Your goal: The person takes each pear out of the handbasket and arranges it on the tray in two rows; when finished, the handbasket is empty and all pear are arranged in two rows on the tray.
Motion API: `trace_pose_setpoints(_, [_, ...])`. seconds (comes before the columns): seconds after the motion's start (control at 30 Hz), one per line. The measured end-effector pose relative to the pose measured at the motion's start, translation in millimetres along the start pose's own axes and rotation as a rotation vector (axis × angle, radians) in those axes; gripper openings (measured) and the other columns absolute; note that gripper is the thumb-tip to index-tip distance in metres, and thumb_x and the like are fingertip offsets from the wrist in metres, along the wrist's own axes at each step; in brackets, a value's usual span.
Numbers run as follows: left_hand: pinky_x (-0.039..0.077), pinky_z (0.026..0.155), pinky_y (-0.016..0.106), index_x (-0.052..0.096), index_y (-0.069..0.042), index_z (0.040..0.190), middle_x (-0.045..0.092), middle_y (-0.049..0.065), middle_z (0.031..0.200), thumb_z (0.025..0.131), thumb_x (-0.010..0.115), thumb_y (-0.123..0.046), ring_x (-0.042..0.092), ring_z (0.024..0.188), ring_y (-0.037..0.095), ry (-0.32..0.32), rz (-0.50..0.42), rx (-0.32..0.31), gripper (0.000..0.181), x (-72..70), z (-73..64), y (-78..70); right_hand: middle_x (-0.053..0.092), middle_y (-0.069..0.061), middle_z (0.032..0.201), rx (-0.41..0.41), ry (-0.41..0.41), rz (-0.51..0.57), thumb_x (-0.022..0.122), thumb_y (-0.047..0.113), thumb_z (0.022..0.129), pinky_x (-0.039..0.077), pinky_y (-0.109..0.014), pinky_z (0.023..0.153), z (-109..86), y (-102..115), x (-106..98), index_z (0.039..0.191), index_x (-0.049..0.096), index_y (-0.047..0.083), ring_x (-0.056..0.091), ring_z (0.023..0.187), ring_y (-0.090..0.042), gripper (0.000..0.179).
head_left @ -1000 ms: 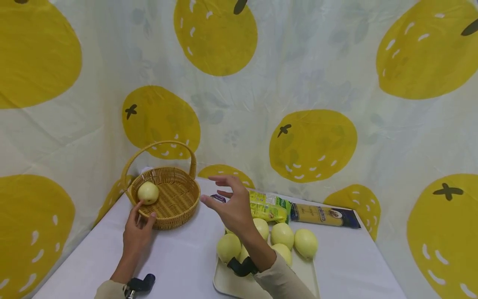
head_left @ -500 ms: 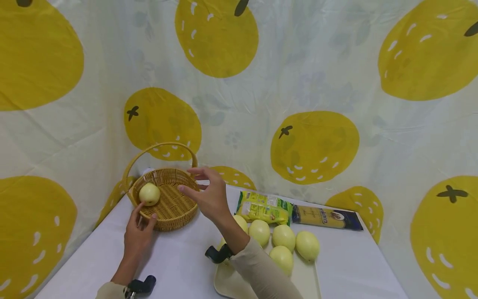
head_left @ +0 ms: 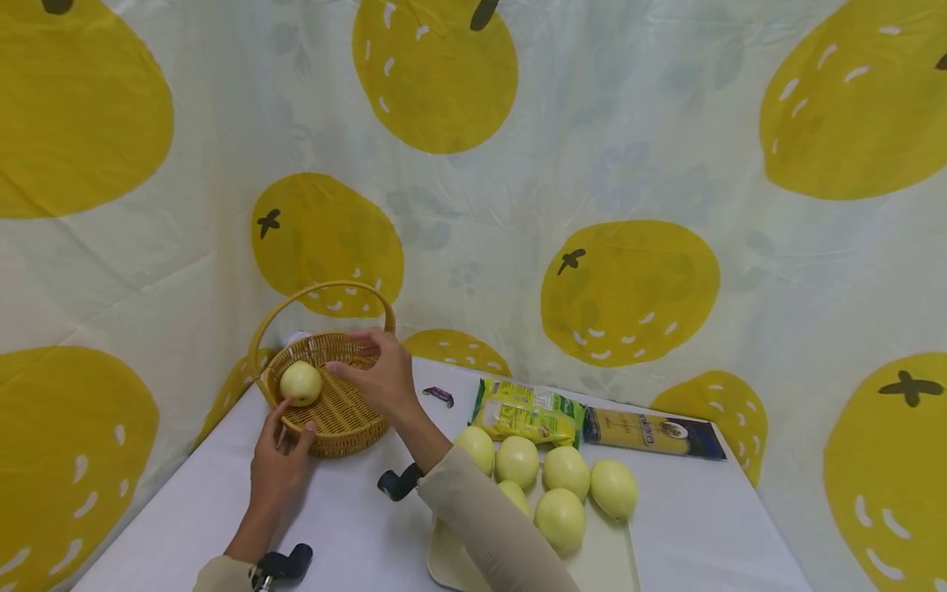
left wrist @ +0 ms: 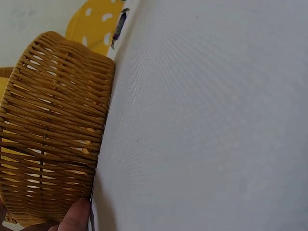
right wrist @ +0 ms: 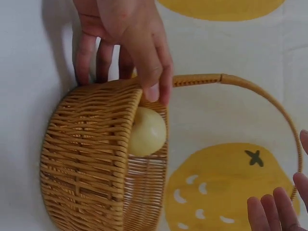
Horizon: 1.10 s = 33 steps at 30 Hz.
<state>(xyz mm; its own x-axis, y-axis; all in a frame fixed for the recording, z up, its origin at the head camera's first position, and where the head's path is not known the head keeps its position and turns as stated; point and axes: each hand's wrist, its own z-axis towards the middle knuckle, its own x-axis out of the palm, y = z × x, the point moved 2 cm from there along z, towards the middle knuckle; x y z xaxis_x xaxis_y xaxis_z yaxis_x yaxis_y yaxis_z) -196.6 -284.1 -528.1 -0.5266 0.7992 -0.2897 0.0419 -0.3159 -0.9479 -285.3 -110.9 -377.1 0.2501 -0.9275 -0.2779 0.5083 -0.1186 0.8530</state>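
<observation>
A round woven basket (head_left: pixel 348 440) with an arched handle stands on the white table at the left. One pale yellow fruit (head_left: pixel 300 384), like an apple or pear, lies inside by its left wall. My left hand (head_left: pixel 277 469) holds the basket's front-left side; in the right wrist view, its fingertips (right wrist: pixel 152 92) reach over the rim while others touch the outer wall. Over the basket's right side hovers my right hand (head_left: pixel 385 382), fingers bent and spread from the thumb, holding nothing. Its fingers (right wrist: pixel 276 207) also show at the right wrist view's lower right.
A cream tray (head_left: pixel 607 559) with several similar fruits (head_left: pixel 560 521) stands front centre, partly behind my right sleeve. Behind it lie a yellow-green packet (head_left: pixel 527 411) and a long blue-and-gold pack (head_left: pixel 651 432). A small purple wrapped piece (head_left: pixel 440 396) lies right of the basket. A fruit-print curtain (head_left: pixel 473 271) hangs behind.
My right hand has moved left, from above the tray's far side to over the basket's right side, uncovering the purple wrapped piece. My left hand, the basket and its fruit look unmoved.
</observation>
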Motion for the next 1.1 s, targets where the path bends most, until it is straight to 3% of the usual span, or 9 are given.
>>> trace_pose_setpoints(0.17, [0.032, 0.129, 0.062, 0.027, -0.028, 0.17, 0.016, 0.018, 0.178, 0.108, 0.062, -0.042, 0.024, 0.162, 0.044, -0.005, 0.0, 0.023, 0.072, 0.7, 2.8, 0.9, 0.073, -0.004, 0.131, 0.045, 0.017, -0.013, 0.093, 0.026, 0.085, 0.062, -0.044, 0.105, 9.6, -12, 15, 0.125, 0.075, 0.018, 0.068, 0.114, -0.018, 0.044])
trace_pose_setpoints(0.47, [0.032, 0.13, 0.06, 0.03, -0.029, 0.169, 0.019, 0.018, 0.177, 0.107, 0.063, -0.041, 0.025, 0.162, 0.043, -0.03, -0.001, 0.022, 0.071, 0.2, 5.2, 2.8, 0.074, 0.01, 0.128, 0.138, 0.076, -0.154, 0.085, 0.037, 0.093, 0.059, -0.033, 0.097, 18.2, -37, 39, 0.127, 0.075, 0.029, 0.068, 0.122, -0.021, 0.036])
trace_pose_setpoints(0.67, [0.03, 0.13, 0.063, 0.028, -0.03, 0.169, 0.014, 0.017, 0.178, 0.108, 0.061, -0.043, 0.022, 0.162, 0.046, -0.03, 0.008, -0.001, 0.071, 0.8, 5.0, 2.4, 0.074, 0.009, 0.129, 0.14, 0.108, -0.178, 0.082, 0.033, 0.095, 0.059, -0.031, 0.097, 23.4, -54, 56, 0.127, 0.075, 0.029, 0.068, 0.123, -0.023, 0.034])
trace_pose_setpoints(0.77, [0.029, 0.13, 0.063, 0.027, -0.03, 0.169, 0.013, 0.016, 0.179, 0.108, 0.061, -0.042, 0.022, 0.161, 0.047, -0.024, 0.002, -0.01, 0.071, 1.1, 4.6, 2.6, 0.074, 0.001, 0.132, 0.127, 0.128, -0.142, 0.081, 0.028, 0.097, 0.059, -0.029, 0.098, 25.2, -60, 63, 0.131, 0.074, 0.023, 0.068, 0.125, -0.027, 0.035])
trace_pose_setpoints(0.9, [0.03, 0.13, 0.063, 0.026, -0.031, 0.17, 0.013, 0.016, 0.179, 0.108, 0.061, -0.042, 0.024, 0.161, 0.048, -0.015, 0.006, -0.017, 0.071, 2.2, 4.0, 2.9, 0.075, -0.005, 0.133, 0.122, 0.137, -0.11, 0.08, 0.022, 0.097, 0.059, -0.028, 0.097, 26.1, -65, 72, 0.13, 0.075, 0.019, 0.068, 0.123, -0.027, 0.033])
trace_pose_setpoints(1.1, [0.031, 0.13, 0.061, 0.027, -0.03, 0.169, 0.014, 0.017, 0.178, 0.109, 0.061, -0.039, 0.025, 0.161, 0.046, -0.013, 0.008, -0.007, 0.07, 2.9, 1.8, 1.2, 0.073, 0.002, 0.139, 0.163, 0.181, -0.168, 0.075, 0.026, 0.102, 0.058, -0.036, 0.104, 24.3, -76, 83, 0.138, 0.071, 0.026, 0.064, 0.128, -0.016, 0.037])
